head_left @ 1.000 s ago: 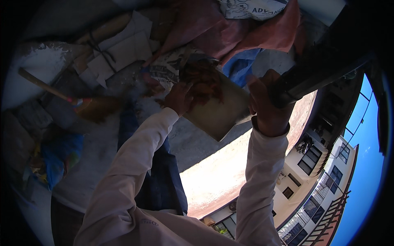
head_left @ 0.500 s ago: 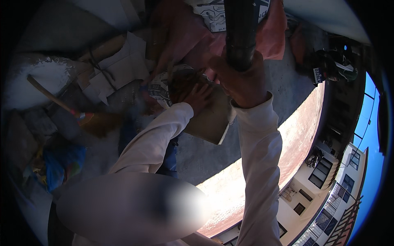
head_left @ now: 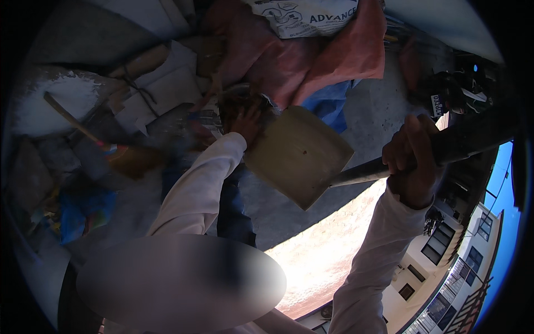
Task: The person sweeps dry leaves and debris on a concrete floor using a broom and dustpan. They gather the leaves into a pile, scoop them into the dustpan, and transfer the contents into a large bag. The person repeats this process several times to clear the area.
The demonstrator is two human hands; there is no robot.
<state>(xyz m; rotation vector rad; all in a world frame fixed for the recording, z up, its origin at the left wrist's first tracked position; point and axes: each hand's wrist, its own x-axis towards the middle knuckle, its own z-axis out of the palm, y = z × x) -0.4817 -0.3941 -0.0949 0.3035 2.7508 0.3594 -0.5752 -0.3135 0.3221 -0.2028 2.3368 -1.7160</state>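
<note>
R hand (head_left: 414, 156) closed tight round the black handle (head_left: 364, 171), no gap seen. L hand (head_left: 248, 121) mostly open, fingers spread on dark brown debris (head_left: 231, 104); can't tell if it has hold of any, too dim there.

Pan (head_left: 308, 147) is at handle's far end, between the hands, tilted, inside facing cam, bare bar a speck. Its L edge is right by L hand; contact n/a from this view.

Step in hand, my read: L hand working debris off pan's L side while R steadies it. Next move calls for firm R grip + pan angle held, L fingers clear of the rim.

Further out: blue sheet (head_left: 332, 103) + red tarp (head_left: 342, 58) behind pan, white sack (head_left: 306, 16) on tarp, cardboard (head_left: 164, 100) and broom (head_left: 136, 161) off L.
</note>
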